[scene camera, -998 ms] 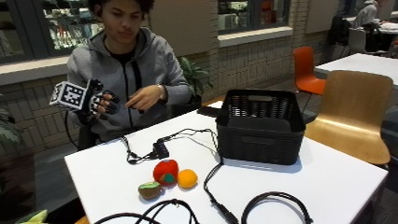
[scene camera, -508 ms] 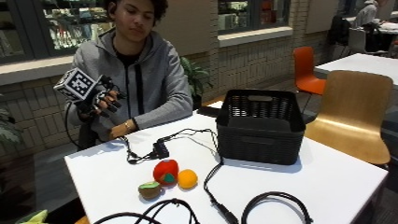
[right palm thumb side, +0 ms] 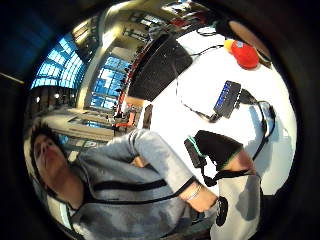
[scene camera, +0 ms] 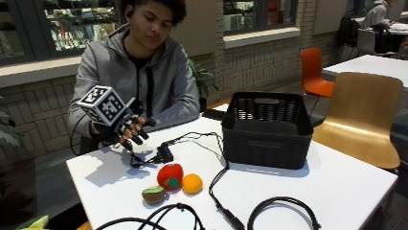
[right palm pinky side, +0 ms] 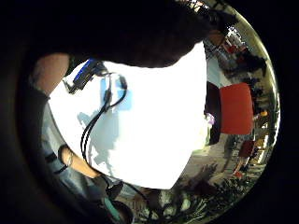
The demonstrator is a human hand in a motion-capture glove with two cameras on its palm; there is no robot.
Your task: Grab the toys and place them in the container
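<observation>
Toys sit nearest on the white tabletop [scene camera: 331,182]: a brown one [scene camera: 153,194], a red one [scene camera: 169,175] and an orange one [scene camera: 192,183], touching. Beyond them, of the hands, the gloved right hand [scene camera: 124,130] hovers with relaxed fingers, holding nothing. Farther right stands the black container [scene camera: 266,129].

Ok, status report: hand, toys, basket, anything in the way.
Gloved right hand above the table, fingers relaxed, holding nothing. Red toy, orange toy and brown-green toy on the table, none in the black basket. Cables lie around the toys.
</observation>
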